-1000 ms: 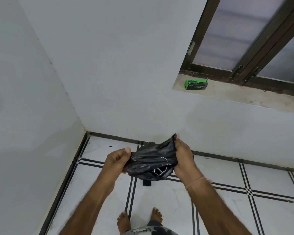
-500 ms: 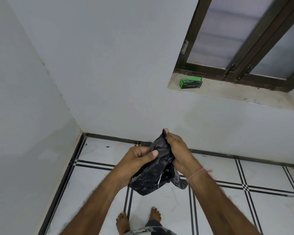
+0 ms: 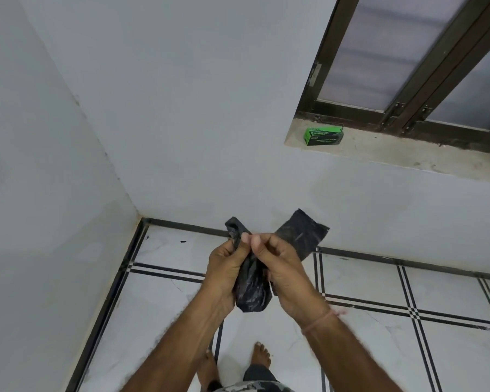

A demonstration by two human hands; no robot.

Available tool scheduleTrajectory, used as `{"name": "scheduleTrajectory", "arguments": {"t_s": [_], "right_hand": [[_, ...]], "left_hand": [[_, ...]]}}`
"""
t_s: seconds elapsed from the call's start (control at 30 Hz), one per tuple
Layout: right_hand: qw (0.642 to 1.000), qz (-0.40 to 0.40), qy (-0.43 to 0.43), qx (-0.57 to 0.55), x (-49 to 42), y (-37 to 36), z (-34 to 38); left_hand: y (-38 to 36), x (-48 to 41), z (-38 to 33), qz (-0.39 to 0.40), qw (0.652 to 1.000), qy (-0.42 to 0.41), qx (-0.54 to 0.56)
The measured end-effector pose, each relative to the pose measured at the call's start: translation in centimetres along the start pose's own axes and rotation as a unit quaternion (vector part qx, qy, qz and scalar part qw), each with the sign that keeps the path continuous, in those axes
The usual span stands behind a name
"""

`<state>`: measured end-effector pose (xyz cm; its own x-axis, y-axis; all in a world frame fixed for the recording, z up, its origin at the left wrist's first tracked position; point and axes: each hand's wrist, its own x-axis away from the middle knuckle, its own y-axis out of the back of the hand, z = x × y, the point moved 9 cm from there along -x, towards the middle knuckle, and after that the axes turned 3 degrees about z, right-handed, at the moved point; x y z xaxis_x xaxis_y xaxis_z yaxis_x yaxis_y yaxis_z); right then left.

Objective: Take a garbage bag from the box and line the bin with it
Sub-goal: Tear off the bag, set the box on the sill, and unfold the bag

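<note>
A crumpled black garbage bag [image 3: 251, 287] hangs between my two hands at chest height over the floor. My left hand [image 3: 226, 271] pinches one edge of it near the top, and my right hand [image 3: 280, 268] pinches the edge beside it, thumbs almost touching. A flat flap of the bag sticks up behind my right hand and another tip rises above my left. The green garbage bag box [image 3: 323, 136] lies on the window sill, up and to the right. No bin is in view.
White walls meet in a corner at the left. The window sill [image 3: 393, 157] sits under a dark-framed window [image 3: 408, 66]. Below is a white tiled floor [image 3: 379, 335] with black lines, and my bare feet [image 3: 262, 356] stand on it.
Both hands have shifted along the bag and come close together at its top edge. The bag has partly unfolded, with a flap now standing up behind my right hand.
</note>
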<state>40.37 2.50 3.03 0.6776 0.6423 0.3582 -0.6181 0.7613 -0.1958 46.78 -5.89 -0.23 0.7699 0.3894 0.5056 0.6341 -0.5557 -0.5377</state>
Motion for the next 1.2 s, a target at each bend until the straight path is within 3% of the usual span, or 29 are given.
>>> {"name": "scheduleTrajectory", "arguments": {"t_s": [0.17, 0.53, 0.7, 0.93, 1.1, 1.2], "right_hand": [[0.997, -0.047, -0.015, -0.067, -0.5, 1.2, -1.0], [0.964, -0.118, -0.142, -0.19, -1.4, 4.2, -3.6], [0.935, -0.16, -0.195, -0.25, -1.9, 6.6, -4.4], [0.918, -0.194, -0.227, -0.259, -3.4, 9.0, -5.9], [0.922, -0.203, -0.23, -0.238, -4.5, 12.0, -5.5], [0.931, -0.188, -0.232, -0.21, -5.4, 13.5, -5.0]], "left_hand": [[0.6, -0.3, 0.9, -0.004, 1.0, 0.014, -0.012], [2.6, -1.0, 0.9, -0.042, 0.999, 0.02, 0.021], [4.1, -1.3, 1.4, -0.082, 0.99, 0.079, 0.084], [4.2, -2.2, 2.4, -0.117, 0.981, 0.125, 0.089], [3.4, -2.8, 2.6, -0.067, 0.99, 0.126, 0.006], [2.9, -2.9, 2.2, -0.021, 0.988, 0.105, -0.107]]}}
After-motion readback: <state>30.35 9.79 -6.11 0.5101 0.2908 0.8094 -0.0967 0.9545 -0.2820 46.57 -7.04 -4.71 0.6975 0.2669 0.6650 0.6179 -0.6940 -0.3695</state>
